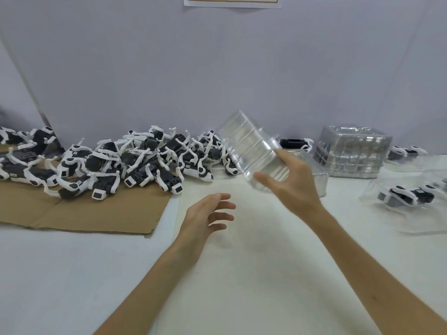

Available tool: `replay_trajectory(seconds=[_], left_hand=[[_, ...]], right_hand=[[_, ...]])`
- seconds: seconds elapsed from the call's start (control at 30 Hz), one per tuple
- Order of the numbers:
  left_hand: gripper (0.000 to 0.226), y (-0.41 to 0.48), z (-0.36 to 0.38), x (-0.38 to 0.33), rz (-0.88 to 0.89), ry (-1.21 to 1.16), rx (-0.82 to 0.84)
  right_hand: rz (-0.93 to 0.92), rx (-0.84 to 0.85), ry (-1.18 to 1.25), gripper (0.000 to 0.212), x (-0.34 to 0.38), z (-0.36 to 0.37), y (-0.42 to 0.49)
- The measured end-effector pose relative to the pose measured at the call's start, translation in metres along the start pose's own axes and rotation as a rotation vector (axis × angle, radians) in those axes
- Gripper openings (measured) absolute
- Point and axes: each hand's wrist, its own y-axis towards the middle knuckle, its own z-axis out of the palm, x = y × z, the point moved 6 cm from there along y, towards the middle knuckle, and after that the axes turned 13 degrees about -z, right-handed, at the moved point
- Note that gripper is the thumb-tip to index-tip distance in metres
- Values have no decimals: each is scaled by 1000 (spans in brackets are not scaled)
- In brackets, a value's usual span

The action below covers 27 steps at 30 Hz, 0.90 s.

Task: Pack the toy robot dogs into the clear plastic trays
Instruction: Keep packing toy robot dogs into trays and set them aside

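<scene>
The clear tray (249,151) was up in the air, tilted on edge above the middle of the table (242,274), just in front of the near end of the heap of toy robot dogs (135,160). The right hand (292,180) had it clamped by its lower end, thumb on the near face and fingers curled round the far side. The left hand (205,213) hovered low over the table below it, fingers spread and relaxed, holding nothing.

To my eye the step was bringing an empty tray down to the bare working patch. It would go best if the tray were turned cavity-up and laid flat before any dog was reached for. The free hand could steady the thin plastic, which looked likely to flex or skid.

The dogs lay tangled, legs interlocked, on a sheet of cardboard (96,213) to the left; lifting one cleanly would probably mean easing it free, not yanking. Behind the right hand a stack of empty trays (353,151) stood against the wall. Further right lay a packed tray (408,197) with a dog inside.
</scene>
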Motion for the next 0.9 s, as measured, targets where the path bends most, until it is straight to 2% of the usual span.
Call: replay_trajectory(seconds=[0.1, 0.23, 0.4, 0.57, 0.73, 0.9], left_hand=[[41, 0, -2, -5, 52, -64, 3], [27, 2, -6, -4, 71, -127, -12], [33, 0, 4, -7, 76, -232, 84], [31, -8, 12, -12, 60, -213, 170], [31, -14, 27, -8, -1, -200, 327], [28, -11, 20, -7, 52, -175, 171]], right_hand=[[98, 87, 174, 45, 1, 29, -32], [139, 176, 324, 47, 1, 48, -55], [141, 258, 371, 51, 2, 56, -68], [224, 108, 480, 43, 5, 54, -61], [178, 63, 469, 19, 5, 47, -60], [158, 62, 450, 16, 10, 48, -60]])
